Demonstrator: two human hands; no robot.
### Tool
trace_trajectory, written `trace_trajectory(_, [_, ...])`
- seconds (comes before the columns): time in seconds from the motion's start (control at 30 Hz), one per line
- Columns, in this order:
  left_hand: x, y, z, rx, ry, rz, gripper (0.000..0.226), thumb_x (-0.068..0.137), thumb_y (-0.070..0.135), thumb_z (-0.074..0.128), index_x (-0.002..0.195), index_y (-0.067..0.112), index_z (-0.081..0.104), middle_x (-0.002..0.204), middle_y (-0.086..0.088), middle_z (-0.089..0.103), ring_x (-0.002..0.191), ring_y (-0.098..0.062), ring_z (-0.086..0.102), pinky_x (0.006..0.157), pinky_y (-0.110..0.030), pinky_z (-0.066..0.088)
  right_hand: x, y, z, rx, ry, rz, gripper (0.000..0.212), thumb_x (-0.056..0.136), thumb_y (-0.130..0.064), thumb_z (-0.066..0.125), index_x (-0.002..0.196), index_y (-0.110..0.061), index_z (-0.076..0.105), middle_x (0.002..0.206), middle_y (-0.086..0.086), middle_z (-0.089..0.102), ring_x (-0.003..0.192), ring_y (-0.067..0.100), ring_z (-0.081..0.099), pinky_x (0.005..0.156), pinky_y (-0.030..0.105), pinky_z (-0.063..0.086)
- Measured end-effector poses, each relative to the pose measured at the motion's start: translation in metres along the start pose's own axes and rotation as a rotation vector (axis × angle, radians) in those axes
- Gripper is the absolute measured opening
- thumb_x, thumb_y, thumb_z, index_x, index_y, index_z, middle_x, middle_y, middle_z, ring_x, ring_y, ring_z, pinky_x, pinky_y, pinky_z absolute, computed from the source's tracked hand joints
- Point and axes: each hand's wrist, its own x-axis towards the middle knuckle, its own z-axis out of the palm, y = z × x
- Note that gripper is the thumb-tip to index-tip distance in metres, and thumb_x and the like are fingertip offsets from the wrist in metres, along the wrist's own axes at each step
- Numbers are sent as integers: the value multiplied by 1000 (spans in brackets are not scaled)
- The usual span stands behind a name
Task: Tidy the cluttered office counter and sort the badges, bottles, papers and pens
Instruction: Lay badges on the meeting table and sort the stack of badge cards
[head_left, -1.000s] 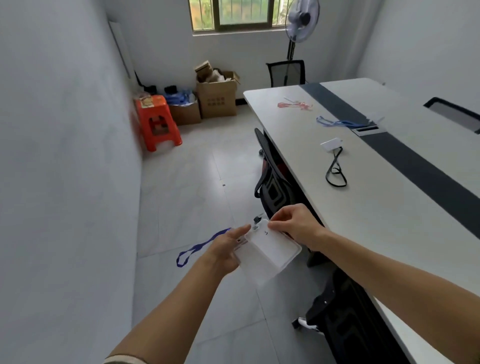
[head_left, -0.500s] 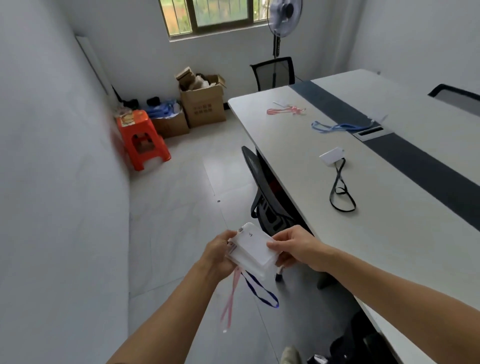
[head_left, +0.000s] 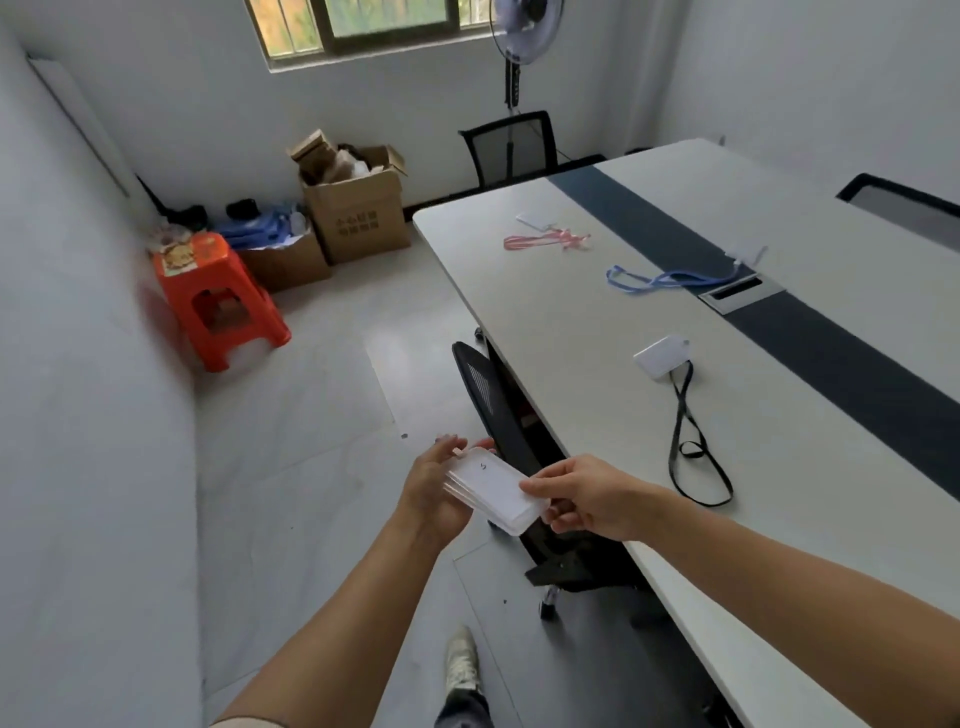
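— Where's the badge stack (head_left: 491, 488)?
— Between both hands. The left hand (head_left: 428, 493) cups its left edge and the right hand (head_left: 584, 501) pinches the near corner, probably to square it.
— Next?
— Likely the black-lanyard badge (head_left: 660, 357), beyond the right hand on the table (head_left: 571, 338).

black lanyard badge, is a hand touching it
No, the black lanyard badge lies on the table; the left hand and right hand hold a badge stack.
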Motion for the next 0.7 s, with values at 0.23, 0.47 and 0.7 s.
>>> trace_trajectory(0.23, [92, 73, 46, 36, 20, -82, 21, 97, 24, 53, 81, 9, 48, 75, -16, 62, 75, -34, 62, 85, -50, 52, 61, -52, -28, 122, 60, 38, 28, 88, -19, 69, 106, 2, 67, 90, 13, 68, 71, 17, 65, 63, 22, 57])
trace_trajectory(0.47, [160, 90, 100, 90, -63, -302, 30, 96, 27, 48, 71, 11, 48, 68, -14, 58, 68, -32, 59, 78, -50, 51, 77, -57, -105, 121, 439, 63, 33, 89, -24, 69, 109, 2, 64, 87, 11, 71, 71, 18, 67, 62, 26, 54])
trace_trajectory(0.7, [207, 74, 131, 151, -92, -405, 27, 95, 29, 48, 77, 10, 45, 83, -20, 63, 79, -35, 62, 81, -62, 48, 109, -56, -230, 174, 828, 153, 24, 89, -19, 67, 103, 0, 64, 84, 13, 70, 65, 19, 66, 50, 25, 51])
